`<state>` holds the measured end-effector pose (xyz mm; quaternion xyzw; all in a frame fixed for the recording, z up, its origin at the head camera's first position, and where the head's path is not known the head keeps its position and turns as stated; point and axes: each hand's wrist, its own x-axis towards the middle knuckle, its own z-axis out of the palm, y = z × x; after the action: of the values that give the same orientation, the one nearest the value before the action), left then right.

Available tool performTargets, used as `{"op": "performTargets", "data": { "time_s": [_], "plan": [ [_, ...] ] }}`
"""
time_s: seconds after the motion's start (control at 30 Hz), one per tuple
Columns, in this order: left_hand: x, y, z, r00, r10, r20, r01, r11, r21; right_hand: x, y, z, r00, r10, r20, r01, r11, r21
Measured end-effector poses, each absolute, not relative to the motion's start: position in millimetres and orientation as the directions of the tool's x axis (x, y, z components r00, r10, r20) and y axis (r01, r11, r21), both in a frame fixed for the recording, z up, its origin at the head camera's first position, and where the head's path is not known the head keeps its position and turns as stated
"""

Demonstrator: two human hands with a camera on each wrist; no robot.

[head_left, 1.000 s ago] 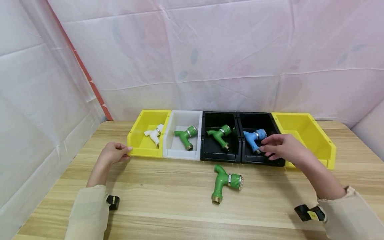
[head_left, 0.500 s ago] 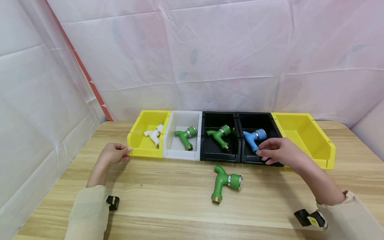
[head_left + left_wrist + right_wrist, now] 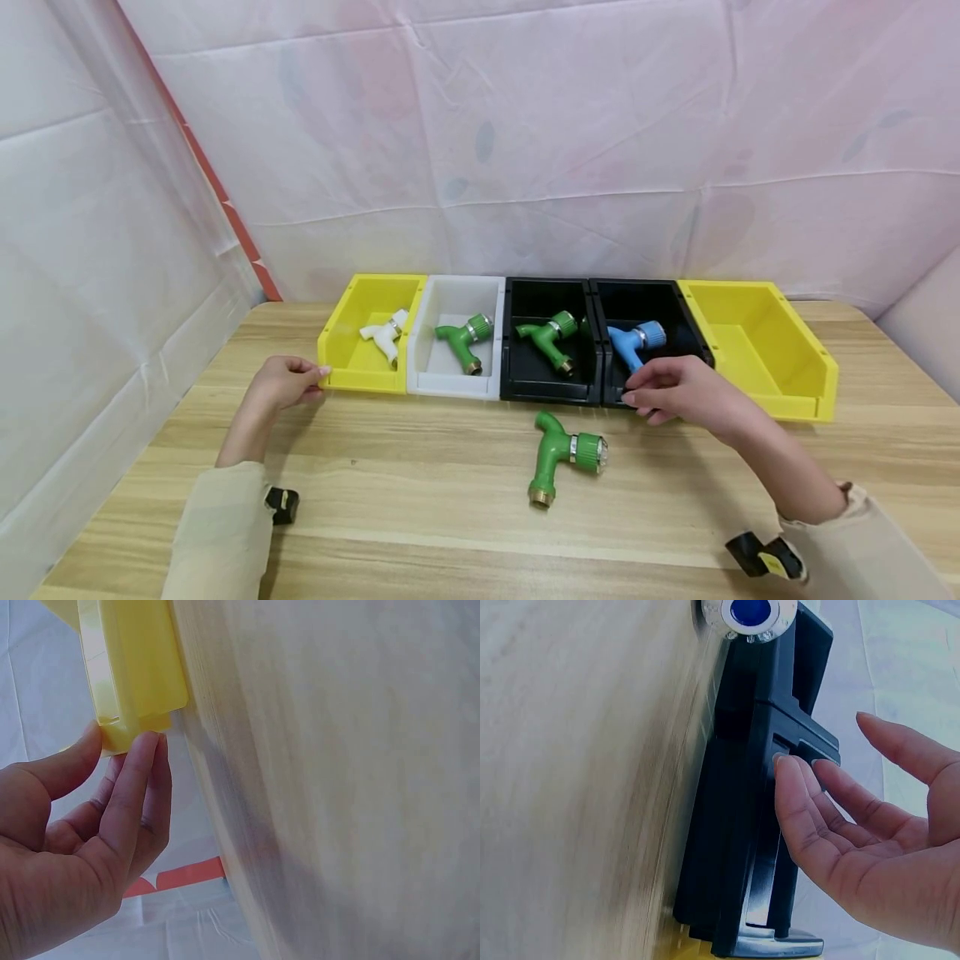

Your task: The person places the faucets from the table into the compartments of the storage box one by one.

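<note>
My left hand [image 3: 281, 387] pinches the front left corner of the left yellow bin [image 3: 367, 382] between thumb and fingertips, close up in the left wrist view too. Inside that bin lies a white tap [image 3: 386, 336]. My right hand [image 3: 678, 390] is at the front of the right black bin [image 3: 637, 296], holding nothing. In the right wrist view its thumb stands away from the bent fingers [image 3: 799, 799], whose tips overlap the bin's front rim. A blue tap [image 3: 637, 337] lies in this bin, its lower end hidden behind the hand. A loose green tap [image 3: 555, 454] lies on the table in front.
Between them stand a white bin [image 3: 450, 386] with a green tap [image 3: 465, 342] and another black bin [image 3: 551, 392] with a green tap [image 3: 551, 343]. A second yellow bin [image 3: 795, 406] ends the row at right. A cloth backdrop [image 3: 465, 150] hangs behind.
My right hand has moved left and toward me, from over the blue tap down to the black bin's front edge. The left hand keeps its grip; the taps stay put.
</note>
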<state>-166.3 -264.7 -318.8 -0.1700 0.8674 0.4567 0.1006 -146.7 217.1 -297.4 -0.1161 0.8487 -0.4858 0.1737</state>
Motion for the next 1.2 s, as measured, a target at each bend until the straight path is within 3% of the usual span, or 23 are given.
{"op": "performTargets", "data": {
  "time_s": [1.2],
  "plan": [
    [-166,-264,-319,-0.925,-0.194,-0.326,-0.379,0.505,0.775,-141,196,-321,-0.789,-0.543,-0.288,0.019,0.446,-0.895]
  ]
}}
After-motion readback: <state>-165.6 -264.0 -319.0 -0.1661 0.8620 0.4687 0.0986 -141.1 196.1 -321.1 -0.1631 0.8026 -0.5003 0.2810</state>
